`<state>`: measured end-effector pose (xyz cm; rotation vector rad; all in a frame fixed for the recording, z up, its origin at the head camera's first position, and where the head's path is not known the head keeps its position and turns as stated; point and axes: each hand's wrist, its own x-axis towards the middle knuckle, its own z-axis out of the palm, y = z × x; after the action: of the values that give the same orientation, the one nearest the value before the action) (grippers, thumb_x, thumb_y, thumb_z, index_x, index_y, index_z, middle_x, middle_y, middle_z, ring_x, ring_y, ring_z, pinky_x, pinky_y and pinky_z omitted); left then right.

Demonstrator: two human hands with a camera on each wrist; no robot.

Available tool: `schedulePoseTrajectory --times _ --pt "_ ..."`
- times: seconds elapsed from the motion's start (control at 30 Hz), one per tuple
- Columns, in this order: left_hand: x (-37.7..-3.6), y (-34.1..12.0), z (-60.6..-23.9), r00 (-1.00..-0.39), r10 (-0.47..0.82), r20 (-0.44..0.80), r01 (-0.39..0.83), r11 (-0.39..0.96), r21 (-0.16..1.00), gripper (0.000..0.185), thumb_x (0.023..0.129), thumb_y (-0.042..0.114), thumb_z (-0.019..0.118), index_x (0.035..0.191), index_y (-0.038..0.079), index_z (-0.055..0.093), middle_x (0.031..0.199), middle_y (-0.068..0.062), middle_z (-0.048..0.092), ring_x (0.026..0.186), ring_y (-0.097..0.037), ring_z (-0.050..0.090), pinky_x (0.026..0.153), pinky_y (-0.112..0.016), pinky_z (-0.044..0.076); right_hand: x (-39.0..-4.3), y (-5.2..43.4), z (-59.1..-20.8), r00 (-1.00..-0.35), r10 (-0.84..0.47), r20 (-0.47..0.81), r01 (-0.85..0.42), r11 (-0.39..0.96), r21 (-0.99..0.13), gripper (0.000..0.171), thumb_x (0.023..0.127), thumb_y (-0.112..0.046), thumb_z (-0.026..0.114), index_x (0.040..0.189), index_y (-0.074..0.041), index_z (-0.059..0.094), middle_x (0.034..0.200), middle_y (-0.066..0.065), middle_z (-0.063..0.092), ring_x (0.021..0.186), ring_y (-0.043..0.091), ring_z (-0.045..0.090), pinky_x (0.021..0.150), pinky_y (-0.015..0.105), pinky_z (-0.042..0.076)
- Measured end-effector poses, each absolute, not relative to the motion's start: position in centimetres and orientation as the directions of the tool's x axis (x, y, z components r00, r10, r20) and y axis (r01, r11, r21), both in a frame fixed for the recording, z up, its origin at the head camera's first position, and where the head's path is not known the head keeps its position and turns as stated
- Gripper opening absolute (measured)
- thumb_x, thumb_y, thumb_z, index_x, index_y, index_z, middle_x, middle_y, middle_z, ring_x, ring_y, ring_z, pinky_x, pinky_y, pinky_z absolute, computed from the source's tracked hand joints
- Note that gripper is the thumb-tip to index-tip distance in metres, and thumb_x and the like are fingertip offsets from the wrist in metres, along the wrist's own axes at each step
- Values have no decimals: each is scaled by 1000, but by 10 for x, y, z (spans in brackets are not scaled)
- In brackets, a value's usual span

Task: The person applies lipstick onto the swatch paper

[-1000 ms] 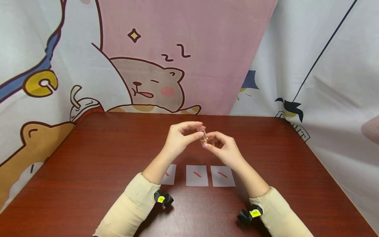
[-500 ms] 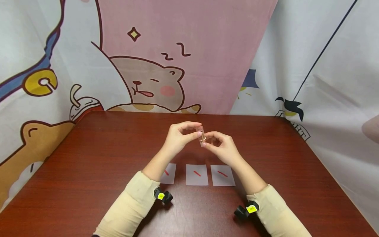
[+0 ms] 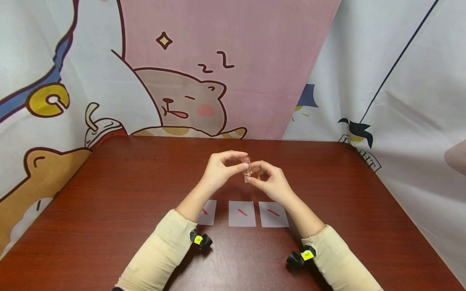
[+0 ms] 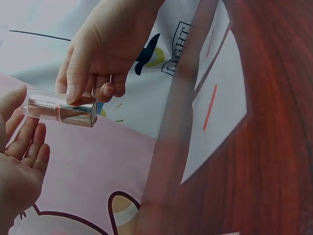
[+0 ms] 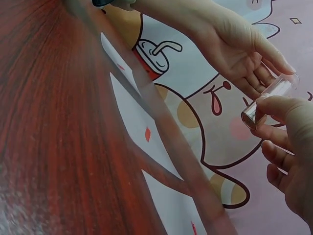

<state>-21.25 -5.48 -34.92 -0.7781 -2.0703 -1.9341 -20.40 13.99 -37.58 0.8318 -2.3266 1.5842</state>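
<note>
A small lipstick tube (image 3: 246, 169) with a clear cap and a gold band is held upright above the table, between both hands. My left hand (image 3: 240, 160) pinches its clear upper end with thumb and forefinger. My right hand (image 3: 254, 173) grips the lower, metallic part. In the left wrist view the tube (image 4: 61, 108) lies sideways under the right hand's fingers (image 4: 78, 78), and the left palm (image 4: 19, 161) is beside the cap. In the right wrist view the tube (image 5: 269, 98) spans the right thumb (image 5: 281, 110) and the left fingers (image 5: 269, 56).
Three white cards (image 3: 208, 212) (image 3: 242, 214) (image 3: 273, 214), each with a short red mark, lie in a row on the dark red wooden table (image 3: 109, 202), just in front of my wrists. Cartoon-printed cloth (image 3: 204, 81) hangs behind and at both sides.
Both hands, still on the tube, have drifted slightly up and away from me. The grip looks the same.
</note>
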Motion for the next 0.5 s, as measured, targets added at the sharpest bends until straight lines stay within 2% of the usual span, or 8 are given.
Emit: schedulePoseTrajectory --times 0.2,0.5 --pt "-212 -53 -351 -859 253 445 466 27 884 25 80 1 76 104 -4 70 98 -15 71 93 -23 65 83 -47 50 -205 140 -381 -823 -346 450 -547 271 -792 22 81 -6 76 101 -12 67 88 -1 69 67 17 54 57 26 42" --pt "-193 -55 -335 -865 289 410 447 74 891 24 81 -3 73 103 -10 68 97 -20 70 95 -28 65 82 -39 51 -208 141 -389 -853 -341 396 -503 330 -799 21 80 -6 77 99 -9 69 84 4 68 68 19 53 57 26 42"
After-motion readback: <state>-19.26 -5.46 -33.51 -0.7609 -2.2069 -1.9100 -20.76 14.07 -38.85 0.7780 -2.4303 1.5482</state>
